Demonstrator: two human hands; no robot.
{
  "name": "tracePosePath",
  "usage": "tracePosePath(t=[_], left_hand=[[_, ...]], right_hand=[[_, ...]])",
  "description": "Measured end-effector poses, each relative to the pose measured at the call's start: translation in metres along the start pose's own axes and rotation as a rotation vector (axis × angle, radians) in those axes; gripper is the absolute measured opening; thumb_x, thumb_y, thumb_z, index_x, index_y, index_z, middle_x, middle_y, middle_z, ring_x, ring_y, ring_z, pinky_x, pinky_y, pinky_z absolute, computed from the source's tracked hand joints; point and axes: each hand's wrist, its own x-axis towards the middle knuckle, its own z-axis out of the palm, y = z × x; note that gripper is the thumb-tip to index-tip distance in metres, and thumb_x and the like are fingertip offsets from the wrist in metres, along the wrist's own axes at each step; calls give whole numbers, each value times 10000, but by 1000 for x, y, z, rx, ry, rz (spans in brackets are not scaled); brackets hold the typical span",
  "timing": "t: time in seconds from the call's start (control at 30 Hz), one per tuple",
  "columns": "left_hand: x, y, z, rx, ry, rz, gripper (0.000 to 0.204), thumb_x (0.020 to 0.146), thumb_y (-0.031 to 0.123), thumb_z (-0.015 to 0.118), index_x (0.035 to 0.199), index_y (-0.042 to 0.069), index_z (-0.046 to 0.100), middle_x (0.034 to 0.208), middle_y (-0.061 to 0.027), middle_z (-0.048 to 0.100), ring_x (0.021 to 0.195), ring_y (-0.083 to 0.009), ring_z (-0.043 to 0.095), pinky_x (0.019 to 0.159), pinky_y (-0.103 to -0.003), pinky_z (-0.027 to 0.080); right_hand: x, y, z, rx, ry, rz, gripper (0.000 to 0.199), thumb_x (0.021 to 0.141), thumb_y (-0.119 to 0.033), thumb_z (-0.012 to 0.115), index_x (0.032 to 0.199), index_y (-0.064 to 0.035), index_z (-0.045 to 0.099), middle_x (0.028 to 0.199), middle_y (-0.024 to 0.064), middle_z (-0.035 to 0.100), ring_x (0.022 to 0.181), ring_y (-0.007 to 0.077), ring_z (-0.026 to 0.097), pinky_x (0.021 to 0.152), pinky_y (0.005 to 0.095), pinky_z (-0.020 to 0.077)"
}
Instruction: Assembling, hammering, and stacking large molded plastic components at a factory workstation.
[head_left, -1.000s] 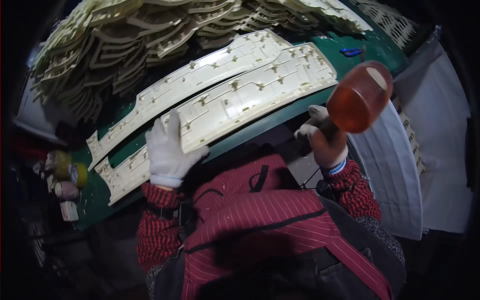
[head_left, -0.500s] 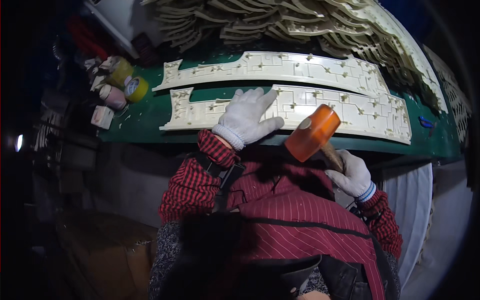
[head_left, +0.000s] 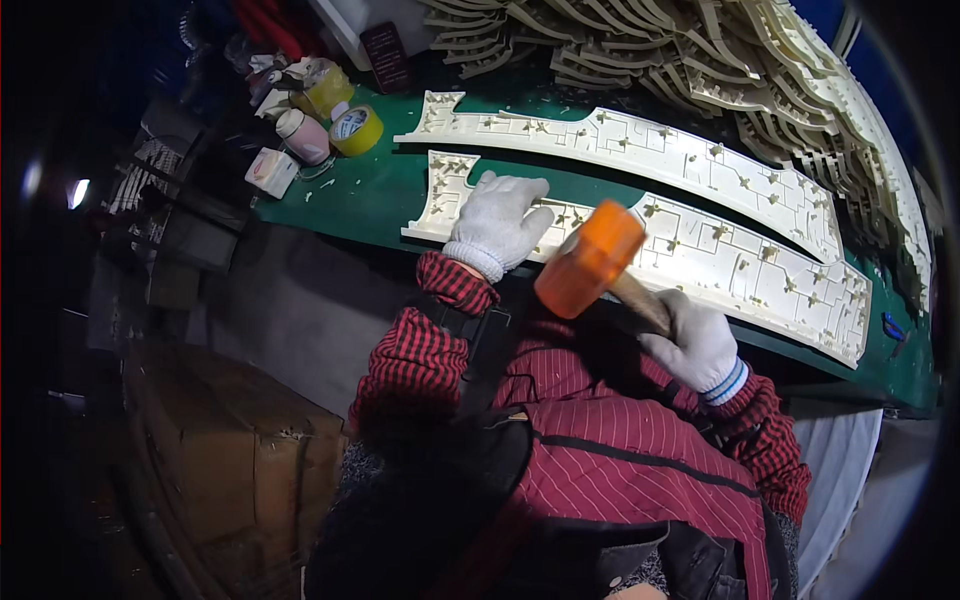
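A long cream plastic panel (head_left: 760, 270) with ribs and small raised clips lies along the near edge of the green table. My gloved left hand (head_left: 502, 218) rests on its narrow left part, fingers stretched over it and thumb apart. In my gloved right hand (head_left: 692, 345) is the wooden handle of a mallet with a translucent orange head (head_left: 592, 260). That head hovers in front of the panel's middle and hides a bit of it. Beyond lies a second cream panel (head_left: 690, 155) of similar shape, roughly parallel to the first.
Many cream panels (head_left: 640, 50) are piled at the back right of the green table (head_left: 345, 205). A yellow tape roll (head_left: 357, 130), a pink bottle (head_left: 303, 136) and a small white box (head_left: 271, 173) stand at the left. Blue snips (head_left: 893, 328) lie far right. Below left is a cardboard box (head_left: 215, 450).
The view has turned, so the table now slopes down to the right. My left hand has slid left along the near panel to its narrower part. The mallet has shifted left too.
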Motion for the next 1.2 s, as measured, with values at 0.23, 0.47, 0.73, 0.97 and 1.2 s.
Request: tracePosePath(t=[0.23, 0.47, 0.73, 0.97, 1.2], left_hand=[[-11, -21, -11, -21, 48, 2, 324, 902, 227, 633, 1129, 16, 725, 1051, -181, 732, 1031, -368, 662, 1011, -474, 468], [-9, -37, -28, 25, -51, -211, 382, 928, 210, 642, 1235, -10, 702, 1062, -173, 725, 1035, -316, 681, 1033, -428, 489], [-20, -45, -26, 25, 63, -120, 353, 951, 202, 647, 1214, -29, 690, 1029, -168, 714, 948, -310, 682, 943, -426, 525], [-37, -1, -15, -42, -105, 184, 416, 855, 170, 737, 1219, -25, 678, 1008, -191, 709, 898, -355, 674, 822, -443, 526], [-13, 8, -38, 168, -102, 415, 538, 685, 107, 807, 1196, 5, 673, 929, -194, 673, 839, -403, 641, 721, -492, 495]], right_hand=[[-92, 102, -29, 524, 505, 398, 524, 912, -241, 741, 1347, -7, 566, 872, 83, 661, 706, 193, 650, 672, 348, 548], [-202, 278, -62, 482, 889, 946, 549, 986, -370, 671, 1368, 11, 570, 926, 87, 666, 818, 181, 651, 760, 341, 541], [-183, 256, -101, -403, 519, 1115, 589, 994, -439, 614, 1382, 3, 582, 1247, 223, 694, 1156, 334, 685, 975, 430, 535], [-98, 174, -63, -427, 555, -46, 532, 881, -357, 755, 1272, -8, 668, 1137, 217, 681, 1021, 361, 686, 931, 407, 549], [-100, 190, -87, -283, 535, -80, 396, 849, -308, 774, 1159, -66, 722, 890, 107, 703, 838, 322, 690, 735, 441, 540]])
